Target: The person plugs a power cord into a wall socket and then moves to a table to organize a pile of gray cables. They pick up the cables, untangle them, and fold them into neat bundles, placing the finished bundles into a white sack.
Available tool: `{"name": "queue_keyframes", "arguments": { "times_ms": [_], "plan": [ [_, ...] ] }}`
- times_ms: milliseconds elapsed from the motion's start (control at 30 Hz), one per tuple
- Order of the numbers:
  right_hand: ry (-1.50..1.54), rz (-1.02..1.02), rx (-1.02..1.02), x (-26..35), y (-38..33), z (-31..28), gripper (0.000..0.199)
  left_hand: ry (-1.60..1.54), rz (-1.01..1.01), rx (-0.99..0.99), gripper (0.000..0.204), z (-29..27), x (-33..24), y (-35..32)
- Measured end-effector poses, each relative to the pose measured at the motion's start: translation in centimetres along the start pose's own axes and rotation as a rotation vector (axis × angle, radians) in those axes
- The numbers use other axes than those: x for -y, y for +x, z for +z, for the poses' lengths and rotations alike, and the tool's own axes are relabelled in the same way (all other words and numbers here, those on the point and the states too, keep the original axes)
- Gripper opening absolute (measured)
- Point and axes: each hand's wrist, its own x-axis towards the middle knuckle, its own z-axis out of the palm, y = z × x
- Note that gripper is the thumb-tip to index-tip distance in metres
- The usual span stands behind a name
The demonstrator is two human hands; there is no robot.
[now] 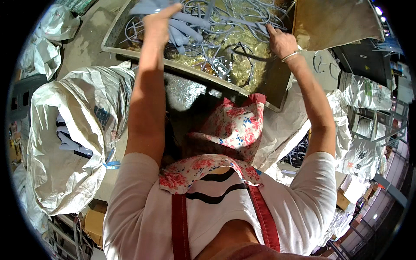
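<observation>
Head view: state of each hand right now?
Left hand: shut on a bunch of grey plastic pieces.
Right hand: down among the grey wire loops; grip cannot be told.

A wide metal tray [130,51] with raised rims carries the load, its near edge running slantwise across the upper part of the view. In it lies a tangled heap of pale grey-blue plastic hangers [203,19], piled thickest at the far left, over a layer of crumpled yellowish clear film [225,54]. A dark loop [242,52] lies among them toward the right. A brown board [333,21] stands at the tray's right end, leaning over its corner
</observation>
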Motion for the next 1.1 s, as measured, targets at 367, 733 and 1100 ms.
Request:
{"name": "queue_keyframes", "arguments": {
  "times_ms": [367,733,1100],
  "plan": [
    [-0.151,-0.357,-0.308,2.5,4.3,-6.2,0.037,0.397,0.255,0.537,0.034,5.0,2.9,-3.4],
    [0.776,0.559,0.581,-0.4,-5.1,24.7,0.046,-0.129,-0.282,0.274,0.030,2.8,1.4,-1.6],
    [2.082,0.844,0.280,5.6,-1.9,9.3,0.014,0.135,-0.375,0.145,0.023,2.1,3.7,-2.0]
  ]
}}
